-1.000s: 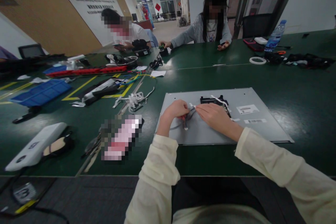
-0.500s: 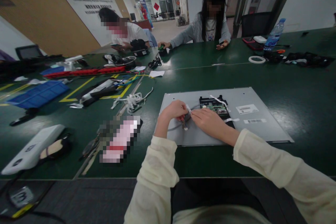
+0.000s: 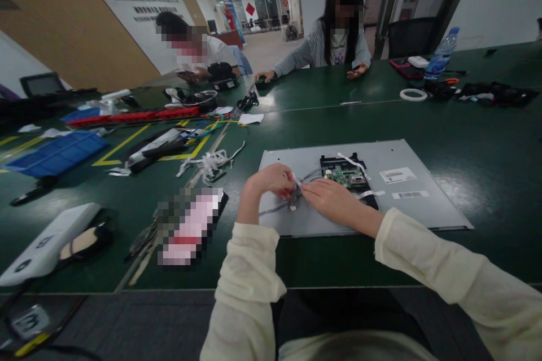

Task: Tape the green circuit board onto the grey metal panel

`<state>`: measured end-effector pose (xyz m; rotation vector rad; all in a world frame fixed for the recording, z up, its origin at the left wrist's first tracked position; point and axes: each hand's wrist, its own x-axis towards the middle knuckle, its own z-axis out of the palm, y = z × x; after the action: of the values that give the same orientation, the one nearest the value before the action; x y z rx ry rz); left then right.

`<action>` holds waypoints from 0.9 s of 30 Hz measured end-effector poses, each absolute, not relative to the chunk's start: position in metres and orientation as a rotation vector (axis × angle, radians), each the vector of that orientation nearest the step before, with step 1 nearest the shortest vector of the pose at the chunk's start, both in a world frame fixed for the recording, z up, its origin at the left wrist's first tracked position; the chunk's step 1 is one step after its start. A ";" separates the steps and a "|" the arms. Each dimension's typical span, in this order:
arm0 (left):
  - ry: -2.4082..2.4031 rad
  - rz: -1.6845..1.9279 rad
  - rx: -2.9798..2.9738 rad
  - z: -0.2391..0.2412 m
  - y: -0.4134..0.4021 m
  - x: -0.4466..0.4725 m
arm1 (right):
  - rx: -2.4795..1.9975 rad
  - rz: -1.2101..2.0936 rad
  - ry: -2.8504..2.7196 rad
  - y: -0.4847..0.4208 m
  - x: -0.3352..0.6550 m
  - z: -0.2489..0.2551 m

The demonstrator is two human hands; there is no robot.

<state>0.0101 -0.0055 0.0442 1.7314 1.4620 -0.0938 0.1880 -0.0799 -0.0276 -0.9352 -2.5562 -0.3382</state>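
Observation:
A flat silver panel (image 3: 406,203) lies on the green table with a small green circuit board (image 3: 348,177) in a black frame at its middle. Over the panel's left part, my left hand (image 3: 275,179) has its fingers closed at one end of a short white tape strip (image 3: 297,180). The fingertips of my right hand (image 3: 330,197) pinch the strip's other side. A grey cable (image 3: 311,175) runs from the board under both hands, its loose part lying on the panel. More white tape (image 3: 372,194) sticks across the frame's edge.
To the left lie a tangle of white strips (image 3: 209,166), a blurred-out pink item (image 3: 192,228), a white device (image 3: 51,242) and a blue crate (image 3: 57,152). A tape roll (image 3: 413,95) and a water bottle (image 3: 442,53) stand far right. Two people sit across the table.
My left hand has shifted slightly left and my right hand a little left with it, the tape still between them. Across the table, a person's hand has lowered over a small dark object.

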 end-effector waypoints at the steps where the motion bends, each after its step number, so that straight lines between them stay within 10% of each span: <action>1: 1.456 -0.070 1.755 0.046 -0.006 0.010 | -0.935 -0.324 -2.567 -0.080 0.188 -0.028; 27: 1.517 -0.135 2.464 0.008 0.014 0.017 | -0.975 -0.082 -2.612 -0.118 0.190 -0.015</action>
<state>0.0175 0.0138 0.0083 2.4640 1.5167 -0.1350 0.1900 -0.1183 -0.0153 -0.9746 -2.6121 -0.0821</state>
